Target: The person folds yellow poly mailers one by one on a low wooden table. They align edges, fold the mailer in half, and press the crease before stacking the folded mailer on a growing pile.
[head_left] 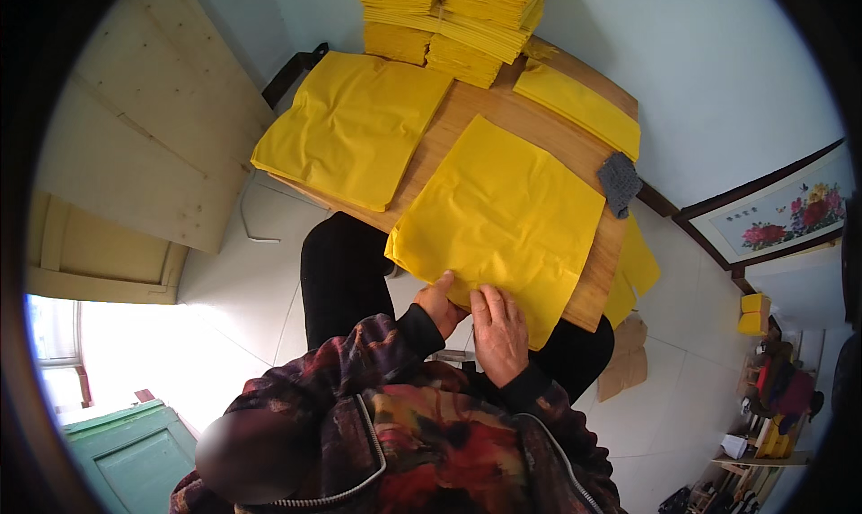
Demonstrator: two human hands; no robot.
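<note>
A stack of yellow paper-like sheets (pixel 507 213) lies aslant on the wooden table in front of me, its near edge overhanging the table. My left hand (pixel 437 307) grips that near edge, thumb on top and the other fingers hidden below. Beside it, my right hand (pixel 501 334) lies on the same edge with its fingers stretched out flat on the top sheet. To the left rests a second yellow stack (pixel 355 123), with a wrinkled top.
The wooden table (pixel 603 281) carries tall tied yellow bundles (pixel 467 29) at the back, a narrow yellow stack (pixel 579 110) and a grey cloth (pixel 620 184) at right. Yellow sheets (pixel 636 267) and brown paper (pixel 626 360) lie low at right. A framed flower picture (pixel 772 213) leans by the wall.
</note>
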